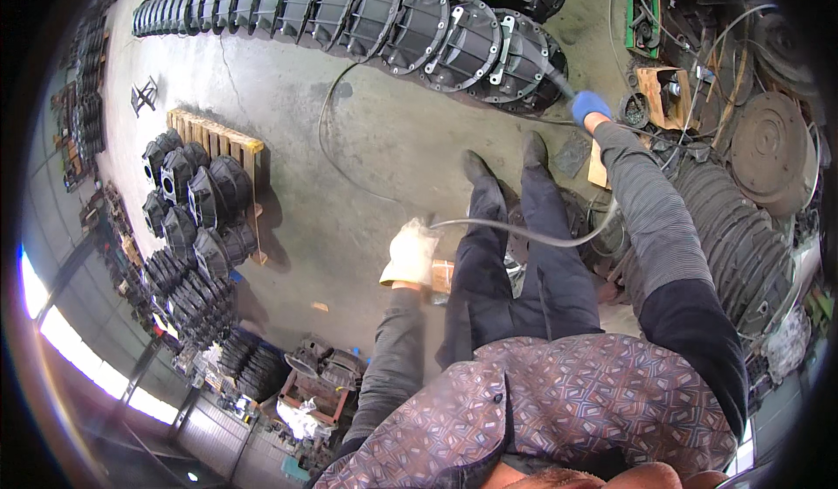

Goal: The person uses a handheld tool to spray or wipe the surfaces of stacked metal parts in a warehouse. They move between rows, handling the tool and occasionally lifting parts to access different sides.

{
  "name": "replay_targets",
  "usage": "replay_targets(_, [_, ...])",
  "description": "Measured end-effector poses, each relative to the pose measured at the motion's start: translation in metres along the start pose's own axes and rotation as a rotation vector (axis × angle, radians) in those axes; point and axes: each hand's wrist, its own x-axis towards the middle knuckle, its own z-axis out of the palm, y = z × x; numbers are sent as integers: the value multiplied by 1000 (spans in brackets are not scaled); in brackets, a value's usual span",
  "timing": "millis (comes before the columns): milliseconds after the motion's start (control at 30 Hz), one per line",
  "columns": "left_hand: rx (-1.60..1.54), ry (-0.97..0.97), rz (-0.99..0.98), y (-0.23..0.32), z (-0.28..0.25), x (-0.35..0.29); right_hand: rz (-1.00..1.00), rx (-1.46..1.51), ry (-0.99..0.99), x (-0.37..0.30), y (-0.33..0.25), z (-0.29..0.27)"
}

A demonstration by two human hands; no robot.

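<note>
My right hand [592,105], in a blue glove, is closed around a slim grey tool [557,77]. Motion blurs the tool, so its exact kind cannot be made out. Its far end reaches the nearest of a long row of dark ribbed metal housings [463,46] standing on edge. Lower and to the left, my left hand [415,253] wears a cream glove and grips a grey hose [532,234]. From that hand the hose sags across in front of my legs and rises toward my right forearm, which hides where it leads.
More housings [209,188] stand at the left by a wooden pallet [216,131]. A thinner line [325,123] curves over the concrete floor. To my right are stacked round plates [729,218], a cardboard box [662,96], a small bucket [635,110] and a green crate [630,22].
</note>
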Motion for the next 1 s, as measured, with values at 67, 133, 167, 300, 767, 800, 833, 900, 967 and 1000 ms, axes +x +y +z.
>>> replay_targets(67, [-10, 74, 120, 10, -2, -2, -72, -39, -98, -19, -13, 14])
replay_targets(133, [-39, 32, 147, 19, -6, -5, -97, -51, -144, -37, -33, 27])
replay_targets(167, [-32, 42, 169, 23, -8, -7, -83, -46, -149, -45, -43, 33])
replay_targets(300, [19, 110, 264, 36, -15, -14, -232, -82, -239, -52, -54, 49])
replay_targets(767, [-11, 55, 256, 99, -16, -7, -28, -11, -86, -26, 119, 29])
replay_targets(800, [0, 56, 248, 103, -16, -6, 9, 26, -78, -29, 118, 33])
replay_targets(833, [10, 57, 239, 106, -16, -5, 45, 64, -71, -32, 116, 37])
replay_targets(900, [23, 11, 156, 109, -14, -2, -148, -1, -154, -36, 116, 43])
replay_targets(967, [34, 33, 134, 108, -12, 3, 145, 351, -137, -38, 120, 42])
replay_targets(1000, [44, 80, 153, 107, -12, 5, 290, 527, -126, -37, 122, 40])
